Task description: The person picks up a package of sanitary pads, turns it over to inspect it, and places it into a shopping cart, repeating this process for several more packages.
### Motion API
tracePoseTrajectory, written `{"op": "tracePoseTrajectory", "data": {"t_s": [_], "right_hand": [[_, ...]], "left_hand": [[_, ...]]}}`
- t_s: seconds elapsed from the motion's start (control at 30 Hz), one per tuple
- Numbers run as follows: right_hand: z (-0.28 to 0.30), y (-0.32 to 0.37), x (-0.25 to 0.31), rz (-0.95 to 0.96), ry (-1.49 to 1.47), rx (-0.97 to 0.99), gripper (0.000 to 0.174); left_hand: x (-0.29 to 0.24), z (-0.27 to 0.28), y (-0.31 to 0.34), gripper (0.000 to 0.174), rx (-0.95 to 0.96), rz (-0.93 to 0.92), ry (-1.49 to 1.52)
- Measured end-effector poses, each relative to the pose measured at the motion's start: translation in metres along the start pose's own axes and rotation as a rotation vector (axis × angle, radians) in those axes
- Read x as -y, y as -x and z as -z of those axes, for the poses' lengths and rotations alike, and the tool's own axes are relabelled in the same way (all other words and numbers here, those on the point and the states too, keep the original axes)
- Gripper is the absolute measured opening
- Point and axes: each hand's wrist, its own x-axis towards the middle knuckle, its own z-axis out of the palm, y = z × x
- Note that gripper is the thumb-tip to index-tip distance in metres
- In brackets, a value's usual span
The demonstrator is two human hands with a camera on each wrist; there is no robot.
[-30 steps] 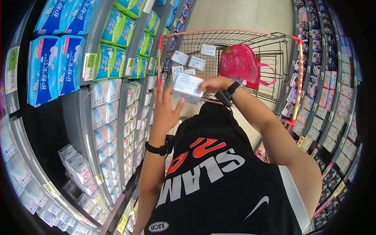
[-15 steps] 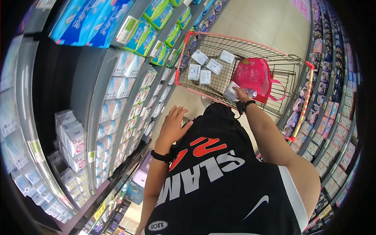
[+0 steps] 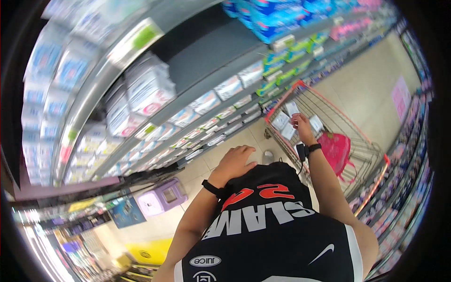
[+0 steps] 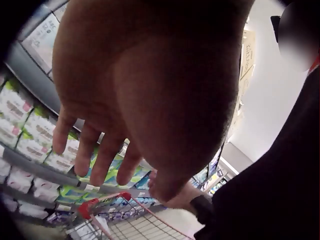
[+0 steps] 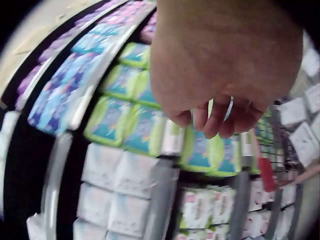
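Observation:
My right hand (image 3: pixel 303 128) is over the shopping cart (image 3: pixel 358 129), its fingers loosely curled with nothing between them in the right wrist view. Several white packs lie on the cart's wire floor around it, one a white pack (image 3: pixel 291 108) just beyond the fingertips and another a white pack (image 3: pixel 315 124) beside the hand. The hand covers part of this group. A pink bag (image 3: pixel 336 152) sits in the cart, close to my right wrist. My left hand (image 3: pixel 235 162) hovers in front of my torso, fingers spread and holding nothing; the left wrist view shows its palm (image 4: pixel 145 95).
Shelves of white packs (image 3: pixel 145 89) run along the left, with blue packs (image 3: pixel 277 19) farther on. More shelves line the right side. A purple box-like item (image 3: pixel 162 197) stands on the floor behind my left arm. A pink floor sign (image 3: pixel 400 101) lies beyond the cart.
My right hand passed a white pack from beside my left hand into the cart and has let it go. My left hand has come away from the pack. The view has turned left toward the shelves.

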Motion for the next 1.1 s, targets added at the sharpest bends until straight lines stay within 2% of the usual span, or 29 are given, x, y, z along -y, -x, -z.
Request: {"op": "tracePoseTrajectory", "data": {"t_s": [0.07, 0.17, 0.27, 0.37, 0.47, 0.57, 0.7, 0.83, 0.93, 1.1], "right_hand": [[-0.04, -0.005, 0.036, 0.175, 0.036, 0.139, 0.012], [-0.121, 0.022, 0.106, 0.476, 0.154, 0.343, 0.006], [-0.207, 0.062, 0.169, 0.707, 0.276, 0.537, 0.009], [-0.265, 0.087, 0.208, 0.835, 0.443, 0.661, 0.016], [-0.342, 0.124, 0.256, 1.344, 0.652, 0.589, 0.03], [-0.391, 0.143, 0.276, 1.408, 0.696, 0.581, 0.05], [-0.435, 0.147, 0.284, 1.552, 1.011, 0.512, 0.074], [-0.452, 0.134, 0.273, 1.599, 1.215, 0.527, 0.074], [-0.449, 0.135, 0.271, 1.663, 1.258, 0.502, 0.07], [-0.433, 0.151, 0.269, 1.569, 1.277, 0.499, 0.072]], "left_hand": [[0.01, 0.003, 0.016, 0.051, -0.025, 0.03, 0.012], [0.022, 0.005, 0.039, 0.05, -0.042, 0.067, 0.03], [0.034, 0.01, 0.061, 0.048, -0.061, 0.101, 0.052], [0.043, 0.016, 0.084, 0.047, -0.11, 0.128, 0.082], [0.062, 0.01, 0.105, 0.048, -0.171, 0.138, 0.094], [0.076, 0.012, 0.124, 0.049, -0.225, 0.147, 0.111], [0.088, 0.01, 0.143, 0.049, -0.274, 0.174, 0.126], [0.095, 0.005, 0.152, 0.049, -0.306, 0.18, 0.118], [0.095, 0.005, 0.157, 0.049, -0.284, 0.212, 0.139], [0.095, 0.008, 0.16, 0.049, -0.273, 0.192, 0.147]]}}
